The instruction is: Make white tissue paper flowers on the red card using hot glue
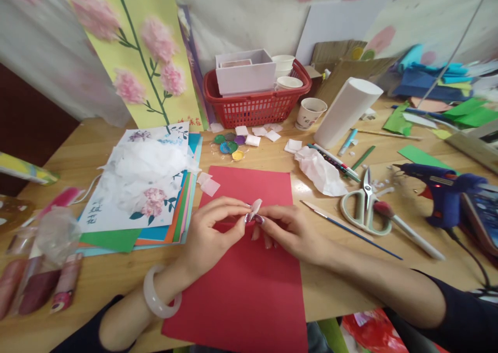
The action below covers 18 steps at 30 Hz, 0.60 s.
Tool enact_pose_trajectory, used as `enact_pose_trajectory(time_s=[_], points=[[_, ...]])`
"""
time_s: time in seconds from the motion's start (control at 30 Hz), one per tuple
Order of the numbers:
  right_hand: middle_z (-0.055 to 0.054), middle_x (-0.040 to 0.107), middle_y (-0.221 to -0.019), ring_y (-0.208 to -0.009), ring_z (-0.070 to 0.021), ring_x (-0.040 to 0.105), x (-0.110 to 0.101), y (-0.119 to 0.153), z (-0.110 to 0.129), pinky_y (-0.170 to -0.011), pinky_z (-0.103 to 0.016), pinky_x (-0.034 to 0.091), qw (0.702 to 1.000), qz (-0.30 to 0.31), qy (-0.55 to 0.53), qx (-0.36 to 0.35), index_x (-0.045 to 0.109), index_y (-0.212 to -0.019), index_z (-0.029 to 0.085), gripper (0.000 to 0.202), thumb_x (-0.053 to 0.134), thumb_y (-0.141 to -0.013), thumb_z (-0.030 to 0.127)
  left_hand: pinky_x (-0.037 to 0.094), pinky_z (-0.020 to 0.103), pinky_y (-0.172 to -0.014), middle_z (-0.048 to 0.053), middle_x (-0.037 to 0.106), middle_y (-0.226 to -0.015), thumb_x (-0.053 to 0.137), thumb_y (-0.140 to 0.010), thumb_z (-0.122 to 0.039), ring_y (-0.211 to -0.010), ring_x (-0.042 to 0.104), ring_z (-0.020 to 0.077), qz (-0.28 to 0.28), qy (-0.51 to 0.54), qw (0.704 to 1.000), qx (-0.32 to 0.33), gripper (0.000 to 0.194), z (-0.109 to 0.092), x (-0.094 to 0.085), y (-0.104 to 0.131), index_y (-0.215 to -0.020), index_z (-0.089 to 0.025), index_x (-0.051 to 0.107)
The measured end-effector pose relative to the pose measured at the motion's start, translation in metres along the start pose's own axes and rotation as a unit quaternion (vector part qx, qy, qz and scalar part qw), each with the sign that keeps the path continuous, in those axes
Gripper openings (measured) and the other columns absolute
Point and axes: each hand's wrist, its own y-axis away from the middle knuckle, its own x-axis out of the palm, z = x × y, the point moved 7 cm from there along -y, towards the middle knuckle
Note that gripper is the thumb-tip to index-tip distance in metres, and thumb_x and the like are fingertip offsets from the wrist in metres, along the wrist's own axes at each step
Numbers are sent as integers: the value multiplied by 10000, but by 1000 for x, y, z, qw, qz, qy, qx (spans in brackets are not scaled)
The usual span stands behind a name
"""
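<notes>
Head view: a small pale scrap (256,206) sits above the red sheet (249,301), near its twelve o'clock end, pinched between the thumb and fingertips of the left hand (212,228) and those of the right hand (288,231). The scrap looks thin, so it could tear if the two pinches pull apart, or crease if they squeeze too hard; being so small, it could also slip out and drop onto the sheet. The right forearm could knock the paintbrush (352,229), between three and four o'clock of the scrap, if it swings outward. The loose white squares (210,185) at ten o'clock might shift if the left knuckles brush them. The scrap's free end points to about one o'clock, its long axis slanting from seven to one; its lower end is hidden by fingertips
</notes>
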Motion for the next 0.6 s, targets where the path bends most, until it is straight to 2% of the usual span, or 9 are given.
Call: enact_pose_trajectory(time_s=[0.17, 0.4, 0.53, 0.6], points=[[-33, 685, -770, -532, -77, 563, -1, -1, 0, -522, -191, 459, 1000, -2, 12, 8, 646, -945, 144, 254, 441, -976, 290, 577, 229, -730, 32, 672, -889, 566, -807, -85, -822, 667, 136, 9, 35, 999, -40, 151, 8, 1, 0, -841, -184, 675], [-11, 644, -700, -544, -83, 556, -5, -1, -1, -534, -195, 434, 999, -22, 35, 16, 615, -797, 152, 218, 478, -935, 251, 549, 238, -680, 16, 612, -826, 564, -801, -166, -791, 622, 149, -35, 100, 988, -115, 66, 29, -12, -6, -769, -192, 615], [-4, 630, -676, -557, -96, 557, -10, -1, -3, -539, -206, 421, 997, -47, 46, 35, 584, -753, 162, 179, 486, -890, 221, 563, 287, -707, 15, 644, -827, 545, -796, -231, -768, 634, 161, -57, 250, 945, -200, 89, 52, -17, -9, -801, -186, 622], [0, 618, -671, -567, -100, 550, -12, -1, -4, -547, -210, 414, 996, -54, 59, 34, 575, -748, 165, 183, 464, -886, 210, 563, 325, -777, 56, 682, -949, 555, -762, -244, -894, 654, 201, -25, 318, 920, -227, 101, 54, -10, -9, -765, -174, 627]])
